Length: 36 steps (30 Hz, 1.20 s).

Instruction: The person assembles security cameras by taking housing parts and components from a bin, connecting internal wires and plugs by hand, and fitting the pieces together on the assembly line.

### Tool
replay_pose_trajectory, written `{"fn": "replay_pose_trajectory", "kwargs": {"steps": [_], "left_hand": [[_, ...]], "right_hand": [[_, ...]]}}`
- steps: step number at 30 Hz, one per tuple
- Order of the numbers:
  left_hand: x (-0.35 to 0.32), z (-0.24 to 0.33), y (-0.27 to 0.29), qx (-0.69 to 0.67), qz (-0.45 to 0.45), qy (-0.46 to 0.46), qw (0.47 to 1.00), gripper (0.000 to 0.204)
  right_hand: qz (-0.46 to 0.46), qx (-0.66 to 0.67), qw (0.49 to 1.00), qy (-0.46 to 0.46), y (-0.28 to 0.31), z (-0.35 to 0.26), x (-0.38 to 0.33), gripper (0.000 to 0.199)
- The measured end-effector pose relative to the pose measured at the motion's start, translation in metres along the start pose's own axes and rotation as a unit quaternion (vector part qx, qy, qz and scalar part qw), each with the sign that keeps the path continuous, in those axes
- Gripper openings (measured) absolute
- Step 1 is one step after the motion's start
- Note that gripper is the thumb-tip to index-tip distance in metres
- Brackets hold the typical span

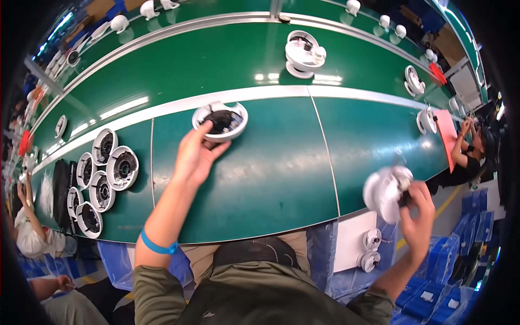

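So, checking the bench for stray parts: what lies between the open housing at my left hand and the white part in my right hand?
Only bare green bench top, crossed by one thin seam line, in the head view.
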<state>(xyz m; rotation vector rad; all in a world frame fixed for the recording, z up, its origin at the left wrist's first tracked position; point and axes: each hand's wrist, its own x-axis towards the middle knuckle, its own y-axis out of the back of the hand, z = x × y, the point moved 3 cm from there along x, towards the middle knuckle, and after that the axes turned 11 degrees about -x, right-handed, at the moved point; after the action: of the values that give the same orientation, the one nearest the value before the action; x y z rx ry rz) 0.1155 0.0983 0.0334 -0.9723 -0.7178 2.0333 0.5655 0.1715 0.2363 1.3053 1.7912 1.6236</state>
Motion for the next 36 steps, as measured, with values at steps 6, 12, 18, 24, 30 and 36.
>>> {"fn": "replay_pose_trajectory", "kwargs": {"steps": [6, 12, 18, 24, 30, 36], "left_hand": [[-0.043, 0.046, 0.014, 0.008, -0.089, -0.026, 0.996, 0.041], [-0.049, 0.107, 0.027, -0.021, -0.137, -0.059, 0.989, 0.038], [-0.056, 0.149, 0.053, -0.031, -0.157, -0.070, 0.985, 0.045], [-0.056, 0.168, 0.076, -0.045, -0.190, -0.045, 0.980, 0.061], [-0.054, 0.183, 0.094, -0.077, -0.198, -0.039, 0.976, 0.076], [-0.053, 0.190, 0.107, -0.104, -0.266, -0.025, 0.958, 0.077]], "right_hand": [[-0.044, 0.066, 0.967, 0.243, -0.105, -0.148, 0.118, 0.031], [-0.039, -0.007, 0.958, 0.285, -0.137, -0.268, 0.165, 0.023], [0.047, -0.044, 0.938, 0.342, -0.154, -0.362, 0.155, 0.036], [0.114, -0.070, 0.930, 0.341, -0.188, -0.386, 0.158, 0.022], [0.073, 0.045, 0.932, 0.351, -0.203, -0.403, 0.156, 0.018], [-0.096, 0.168, 0.919, 0.344, -0.237, -0.416, 0.158, 0.023]]}}
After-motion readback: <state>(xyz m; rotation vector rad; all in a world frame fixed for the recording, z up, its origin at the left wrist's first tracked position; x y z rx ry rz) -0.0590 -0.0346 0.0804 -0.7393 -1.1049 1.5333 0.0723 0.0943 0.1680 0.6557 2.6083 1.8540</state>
